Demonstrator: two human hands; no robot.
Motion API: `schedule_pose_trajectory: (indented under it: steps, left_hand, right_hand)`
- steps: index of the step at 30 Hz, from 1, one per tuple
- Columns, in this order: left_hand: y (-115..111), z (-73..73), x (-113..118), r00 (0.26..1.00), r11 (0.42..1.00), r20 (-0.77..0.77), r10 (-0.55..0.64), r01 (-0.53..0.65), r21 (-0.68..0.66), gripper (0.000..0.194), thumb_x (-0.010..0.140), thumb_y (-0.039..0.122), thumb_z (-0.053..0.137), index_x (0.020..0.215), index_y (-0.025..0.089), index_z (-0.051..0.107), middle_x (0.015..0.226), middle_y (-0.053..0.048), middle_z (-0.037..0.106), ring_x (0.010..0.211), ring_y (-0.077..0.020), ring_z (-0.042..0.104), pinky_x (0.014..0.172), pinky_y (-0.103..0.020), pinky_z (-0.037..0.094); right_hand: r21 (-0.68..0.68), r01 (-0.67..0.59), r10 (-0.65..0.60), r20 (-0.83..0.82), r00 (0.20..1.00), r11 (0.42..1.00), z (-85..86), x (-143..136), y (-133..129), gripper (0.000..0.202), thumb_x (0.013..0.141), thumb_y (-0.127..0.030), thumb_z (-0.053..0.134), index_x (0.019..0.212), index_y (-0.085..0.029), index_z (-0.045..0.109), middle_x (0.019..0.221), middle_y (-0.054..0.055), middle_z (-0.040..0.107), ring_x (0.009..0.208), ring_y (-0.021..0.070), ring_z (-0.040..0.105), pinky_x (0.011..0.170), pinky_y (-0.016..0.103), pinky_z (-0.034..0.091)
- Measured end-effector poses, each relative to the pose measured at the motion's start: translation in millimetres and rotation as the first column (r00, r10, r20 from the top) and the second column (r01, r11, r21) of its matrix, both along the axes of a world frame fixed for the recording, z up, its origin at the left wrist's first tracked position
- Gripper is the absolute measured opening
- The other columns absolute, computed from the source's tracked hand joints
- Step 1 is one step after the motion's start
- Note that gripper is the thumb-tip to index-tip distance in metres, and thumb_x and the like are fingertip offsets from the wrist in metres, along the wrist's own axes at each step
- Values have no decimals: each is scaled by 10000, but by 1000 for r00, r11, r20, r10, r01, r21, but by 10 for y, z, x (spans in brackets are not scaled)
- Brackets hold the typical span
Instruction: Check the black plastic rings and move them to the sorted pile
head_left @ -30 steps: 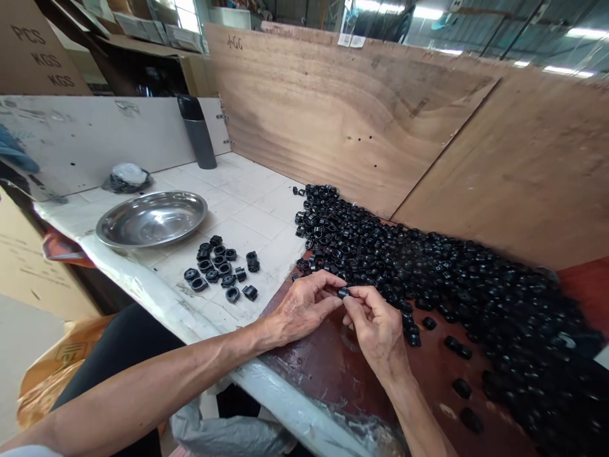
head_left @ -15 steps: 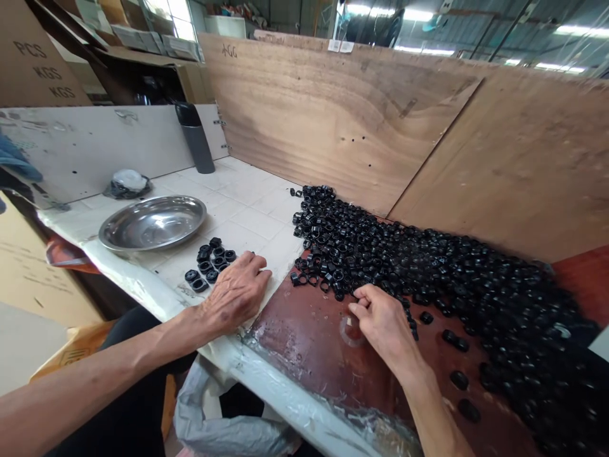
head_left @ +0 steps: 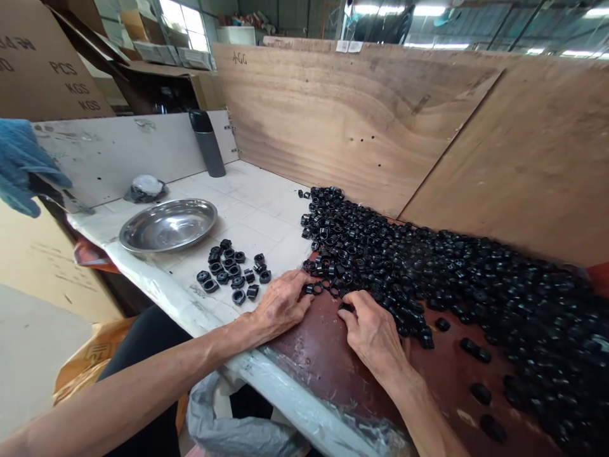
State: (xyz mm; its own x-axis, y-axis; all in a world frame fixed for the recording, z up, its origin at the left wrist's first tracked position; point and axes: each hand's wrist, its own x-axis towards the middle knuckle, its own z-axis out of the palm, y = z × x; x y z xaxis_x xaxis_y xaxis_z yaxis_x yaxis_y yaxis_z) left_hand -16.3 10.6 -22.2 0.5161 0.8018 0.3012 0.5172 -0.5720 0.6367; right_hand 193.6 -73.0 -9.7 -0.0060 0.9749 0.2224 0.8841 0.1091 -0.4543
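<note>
- The right hand (head_left: pixel 373 324) has its thumb and forefinger clamped on a small black part (head_left: pixel 346 307), low over the red-brown sheet (head_left: pixel 309 362), at the near edge of the pile.
- The left hand (head_left: pixel 283 303) reaches across where the white surface meets that sheet; its thumb and forefinger are apart, with a few black rings (head_left: pixel 318 289) just beyond. Whether it touches one, I cannot tell.
- The big pile of black parts (head_left: pixel 404 260) spreads beyond both hands and off to the right, filling the way to the wooden panel (head_left: pixel 361 108) along the far side.
- A few loose parts (head_left: pixel 476 350) lie beside the right forearm.
- Left of the left hand, a small cluster of parts (head_left: pixel 234 271) sits on the white desk (head_left: pixel 266 197).
- Behind the cluster stands a shiny metal dish (head_left: pixel 169 228), between it and a plastic-wrapped bundle (head_left: pixel 146 187).
- A dark grey bottle (head_left: pixel 209 149) stands upright in the far corner, by the low white board (head_left: pixel 162 146).
- A blue cloth (head_left: pixel 23 162) hangs over that board's left end.
- Below the front edge, a grey bag (head_left: pixel 238 431) gapes.
</note>
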Motion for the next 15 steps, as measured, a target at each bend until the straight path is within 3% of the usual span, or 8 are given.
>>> schedule_pose_trajectory:
  steps: [2, 5, 7, 11, 15]
  left_hand:
    - [-46, 83, 12, 989, 979, 140, -52, 79, -189, 278, 884, 204, 649, 1159, 199, 678, 1130, -78, 736, 1000, -229, 701, 940, -395, 562]
    - [-76, 185, 29, 918, 877, 396, -35, 218, -429, 243, 863, 261, 709, 1091, 179, 720, 1159, -83, 742, 996, -206, 711, 915, -349, 580]
    - [-63, 204, 39, 859, 828, 512, 4, 285, -484, 171, 829, 283, 757, 934, 150, 736, 1088, -89, 749, 985, -199, 707, 910, -331, 578]
    - [-41, 161, 59, 836, 726, 547, 38, 354, -590, 193, 814, 311, 769, 834, 140, 682, 846, -42, 724, 745, -154, 684, 745, -304, 579]
    - [-87, 160, 40, 924, 824, 383, -14, 227, -519, 149, 838, 286, 713, 879, 152, 663, 859, -18, 693, 722, -124, 631, 677, -248, 511]
  right_hand:
    - [-7, 2, -4, -231, 973, 1000, 60, -41, -15, 84, 941, -208, 574, 1002, -200, 631, 1022, 73, 675, 870, 219, 683, 762, 324, 544]
    - [-71, -6, -37, -582, 812, 997, 150, -96, -23, 116, 907, -295, 643, 977, -203, 656, 1033, 64, 687, 822, 185, 700, 718, 279, 579]
    - [-71, -19, -33, -667, 744, 997, 187, -119, -21, 134, 869, -300, 684, 961, -204, 702, 1055, 60, 697, 865, 183, 705, 757, 271, 587]
    - [-57, -49, -3, -681, 733, 997, 170, -141, -6, 169, 848, -276, 684, 985, -216, 762, 1108, 63, 723, 997, 208, 707, 841, 290, 586]
    - [-187, -18, -103, -615, 781, 982, 113, -139, 12, 208, 819, -265, 679, 1003, -211, 759, 1042, 62, 766, 920, 216, 729, 834, 329, 580]
